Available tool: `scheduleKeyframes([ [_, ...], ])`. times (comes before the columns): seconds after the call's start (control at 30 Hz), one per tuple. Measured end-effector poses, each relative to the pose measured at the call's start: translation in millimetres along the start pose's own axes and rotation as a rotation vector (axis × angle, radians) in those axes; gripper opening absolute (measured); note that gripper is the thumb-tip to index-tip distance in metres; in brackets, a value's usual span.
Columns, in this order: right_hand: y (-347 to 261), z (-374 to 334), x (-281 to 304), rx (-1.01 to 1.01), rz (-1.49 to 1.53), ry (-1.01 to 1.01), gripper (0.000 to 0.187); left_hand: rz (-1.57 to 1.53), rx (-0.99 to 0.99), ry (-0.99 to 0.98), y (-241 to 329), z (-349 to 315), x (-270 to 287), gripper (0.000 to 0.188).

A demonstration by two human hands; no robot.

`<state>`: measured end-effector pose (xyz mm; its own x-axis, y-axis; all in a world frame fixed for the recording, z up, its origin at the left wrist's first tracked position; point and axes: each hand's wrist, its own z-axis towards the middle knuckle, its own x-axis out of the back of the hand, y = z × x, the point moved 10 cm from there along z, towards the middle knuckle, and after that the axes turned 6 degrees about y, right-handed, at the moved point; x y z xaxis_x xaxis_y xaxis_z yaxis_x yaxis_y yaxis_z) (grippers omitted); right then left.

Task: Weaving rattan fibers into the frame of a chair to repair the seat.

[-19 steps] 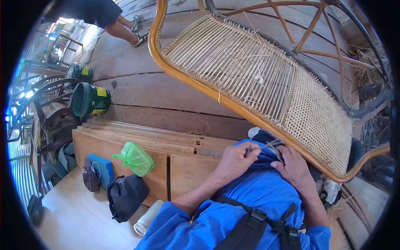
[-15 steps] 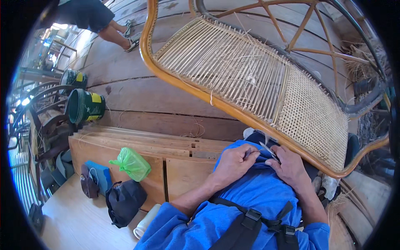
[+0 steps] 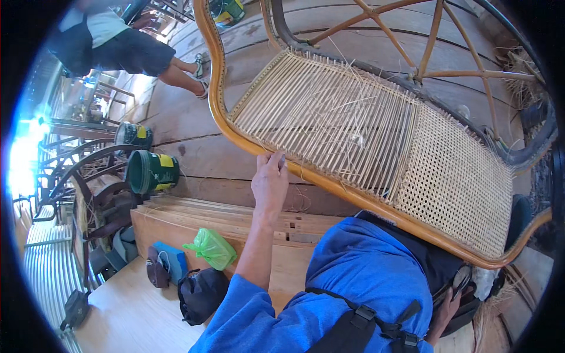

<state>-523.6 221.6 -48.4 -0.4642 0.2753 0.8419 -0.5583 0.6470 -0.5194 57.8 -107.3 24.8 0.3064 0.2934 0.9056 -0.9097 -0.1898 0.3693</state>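
A chair or lounger frame of orange-brown cane (image 3: 353,194) lies across the upper right, strung with pale cane strands (image 3: 329,115). Its right part carries a finished openwork cane weave (image 3: 453,170). My left hand (image 3: 271,182) is closed at the frame's near rail, fingers pinched together; a small greyish bit shows at the fingertips, too small to name. Low on the right, beside my body, my right hand (image 3: 447,309) is closed round a grey metal hand tool (image 3: 462,277), partly hidden. Loose cane ends (image 3: 353,100) lie tangled over the strung strands.
On a wooden bench (image 3: 135,317) at left are a green plastic bag (image 3: 213,247), a black bag (image 3: 201,294), a blue box (image 3: 170,262) and a dark cap (image 3: 157,267). Beyond stand green buckets (image 3: 152,170) and dark chair frames (image 3: 88,176). A person (image 3: 129,50) stands at upper left.
My hands were together at my lap with a bladed tool in the right. The left has reached up to the rail; the right has dropped to the lower right. My view has shifted.
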Motion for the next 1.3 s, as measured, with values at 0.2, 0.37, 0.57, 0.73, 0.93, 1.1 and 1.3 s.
scheduleKeyframes([
  [0.2,182,-58,-90,-0.295,0.110,-0.249,0.050,0.055,-0.247,-0.067,7,11,-3,0.018],
  [0.37,230,-63,-116,-0.397,-0.074,-0.287,0.047,0.007,-0.140,-0.314,-17,7,7,0.015],
  [0.57,239,-55,-113,-0.264,-0.275,-0.160,0.043,-0.623,0.417,-0.481,-16,-9,35,0.016],
  [0.73,282,-65,-123,-0.285,-0.303,-0.226,0.043,-0.525,0.018,-0.033,53,27,86,0.013],
  [0.93,137,-49,-93,-0.340,-0.199,-0.284,0.041,-0.014,-0.320,-0.199,69,42,-7,0.017],
  [1.1,117,-57,-64,-0.327,-0.050,-0.162,0.038,-0.091,-0.395,-0.442,116,0,-29,0.018],
  [1.3,81,-38,-47,-0.388,0.078,-0.165,0.033,-0.047,-0.317,-0.447,118,-23,-32,0.023],
])
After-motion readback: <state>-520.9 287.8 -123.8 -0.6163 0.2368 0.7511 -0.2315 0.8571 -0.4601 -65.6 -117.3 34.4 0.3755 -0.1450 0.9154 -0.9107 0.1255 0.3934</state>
